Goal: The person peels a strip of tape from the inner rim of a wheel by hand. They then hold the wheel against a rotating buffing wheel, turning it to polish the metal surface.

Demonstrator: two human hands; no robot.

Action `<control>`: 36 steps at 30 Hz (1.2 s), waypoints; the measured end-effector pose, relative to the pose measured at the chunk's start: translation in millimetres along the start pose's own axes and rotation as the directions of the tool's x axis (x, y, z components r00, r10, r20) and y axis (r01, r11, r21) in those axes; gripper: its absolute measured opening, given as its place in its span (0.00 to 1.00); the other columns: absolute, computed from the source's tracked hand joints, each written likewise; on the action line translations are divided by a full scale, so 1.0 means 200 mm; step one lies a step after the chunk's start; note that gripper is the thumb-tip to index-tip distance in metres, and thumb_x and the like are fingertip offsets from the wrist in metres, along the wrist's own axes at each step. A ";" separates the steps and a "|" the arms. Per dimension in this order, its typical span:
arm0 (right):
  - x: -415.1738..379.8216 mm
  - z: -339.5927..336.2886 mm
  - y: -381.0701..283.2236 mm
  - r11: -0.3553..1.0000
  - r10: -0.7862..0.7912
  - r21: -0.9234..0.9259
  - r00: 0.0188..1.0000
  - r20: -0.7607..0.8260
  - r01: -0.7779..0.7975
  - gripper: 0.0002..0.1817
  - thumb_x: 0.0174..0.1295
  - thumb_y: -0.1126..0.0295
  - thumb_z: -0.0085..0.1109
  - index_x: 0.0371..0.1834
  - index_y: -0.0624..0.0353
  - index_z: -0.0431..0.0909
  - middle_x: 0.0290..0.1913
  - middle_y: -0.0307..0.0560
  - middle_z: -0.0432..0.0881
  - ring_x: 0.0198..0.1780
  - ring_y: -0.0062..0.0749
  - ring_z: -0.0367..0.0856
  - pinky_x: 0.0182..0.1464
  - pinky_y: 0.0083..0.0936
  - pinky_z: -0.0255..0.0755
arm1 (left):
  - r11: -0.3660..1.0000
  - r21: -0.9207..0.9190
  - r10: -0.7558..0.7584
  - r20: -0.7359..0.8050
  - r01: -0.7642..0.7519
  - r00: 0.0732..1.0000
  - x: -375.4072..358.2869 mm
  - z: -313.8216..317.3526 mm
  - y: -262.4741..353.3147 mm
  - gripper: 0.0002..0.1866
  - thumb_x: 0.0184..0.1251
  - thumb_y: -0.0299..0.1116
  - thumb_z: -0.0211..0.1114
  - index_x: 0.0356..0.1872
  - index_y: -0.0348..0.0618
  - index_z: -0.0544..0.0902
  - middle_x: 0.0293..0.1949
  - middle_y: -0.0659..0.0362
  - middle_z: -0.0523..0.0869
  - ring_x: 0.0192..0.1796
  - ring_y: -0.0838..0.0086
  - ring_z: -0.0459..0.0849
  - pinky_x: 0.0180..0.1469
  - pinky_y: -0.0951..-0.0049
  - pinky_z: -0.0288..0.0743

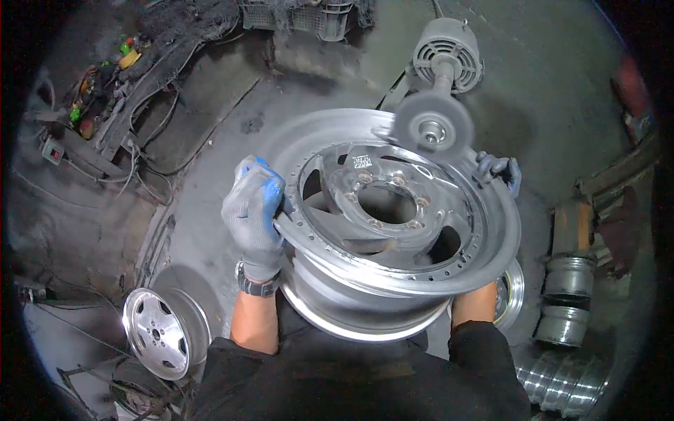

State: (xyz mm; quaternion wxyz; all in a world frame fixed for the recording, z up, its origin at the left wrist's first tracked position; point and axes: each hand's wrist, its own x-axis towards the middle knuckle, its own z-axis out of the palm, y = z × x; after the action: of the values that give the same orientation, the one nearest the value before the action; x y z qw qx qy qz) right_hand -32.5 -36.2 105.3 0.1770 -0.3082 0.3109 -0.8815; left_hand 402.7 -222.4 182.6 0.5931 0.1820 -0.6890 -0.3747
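A large silver wheel rim point(330, 263) is held up in front of me, its face tilted upward. My left hand point(254, 203), in a grey and blue glove, is closed around the rim's left edge. On the far right edge, the gloved fingers of my right hand point(500, 172) curl over the lip; the rest of that hand is hidden behind the rim. A round polishing wheel point(432, 126) on a motor shaft overlaps the rim's upper edge in this view, its outline blurred. Bolt holes ring the rim's centre opening, and a white marking shows on one spoke.
The electric motor point(447, 52) stands beyond the rim. A spoked wheel rim point(158, 333) leans at lower left. More rims point(565, 295) are stacked at right, with others point(562, 382) at lower right. Cables point(158, 126) and a dusty ledge lie at upper left, below a plastic crate point(298, 17).
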 end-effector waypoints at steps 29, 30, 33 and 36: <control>-0.23 0.15 -0.25 0.982 -0.123 -0.135 0.988 0.090 0.134 0.28 0.83 0.56 0.35 0.25 0.54 0.78 0.19 0.51 0.79 0.30 0.44 0.77 0.60 0.41 0.67 | 0.939 -0.308 -0.149 0.039 0.154 0.988 0.11 -0.02 -0.19 0.15 0.69 0.30 0.57 0.20 0.35 0.76 0.22 0.58 0.75 0.36 0.69 0.69 0.40 0.66 0.61; -0.23 0.16 -0.25 0.981 -0.125 -0.139 0.988 0.088 0.137 0.28 0.83 0.56 0.35 0.25 0.54 0.78 0.19 0.51 0.79 0.30 0.44 0.77 0.60 0.41 0.67 | 0.951 -0.294 -0.087 0.029 0.092 0.996 0.11 -0.02 -0.20 0.15 0.69 0.30 0.57 0.21 0.35 0.76 0.22 0.58 0.75 0.35 0.69 0.69 0.40 0.66 0.61; -0.23 0.15 -0.23 0.978 -0.147 -0.146 0.989 0.024 0.149 0.29 0.83 0.56 0.36 0.25 0.55 0.78 0.19 0.51 0.79 0.30 0.44 0.78 0.62 0.42 0.67 | 0.964 -0.262 -0.033 0.017 0.036 0.999 0.10 -0.02 -0.19 0.14 0.68 0.30 0.57 0.21 0.35 0.75 0.22 0.58 0.74 0.34 0.69 0.68 0.40 0.66 0.62; -0.20 0.11 -0.19 0.967 -0.144 -0.203 0.988 0.058 0.153 0.29 0.83 0.55 0.36 0.25 0.56 0.77 0.20 0.51 0.80 0.31 0.45 0.78 0.62 0.43 0.67 | 0.977 -0.208 -0.047 0.002 0.046 0.999 0.09 -0.02 -0.15 0.14 0.68 0.28 0.57 0.21 0.34 0.74 0.22 0.58 0.74 0.33 0.69 0.68 0.40 0.65 0.63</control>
State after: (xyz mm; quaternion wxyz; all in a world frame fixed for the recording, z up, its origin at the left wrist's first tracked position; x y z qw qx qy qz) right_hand 7.4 2.9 127.6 0.0841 -0.3662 0.3732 -0.8483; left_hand 396.9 -255.3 173.7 0.6011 0.1354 -0.6406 -0.4583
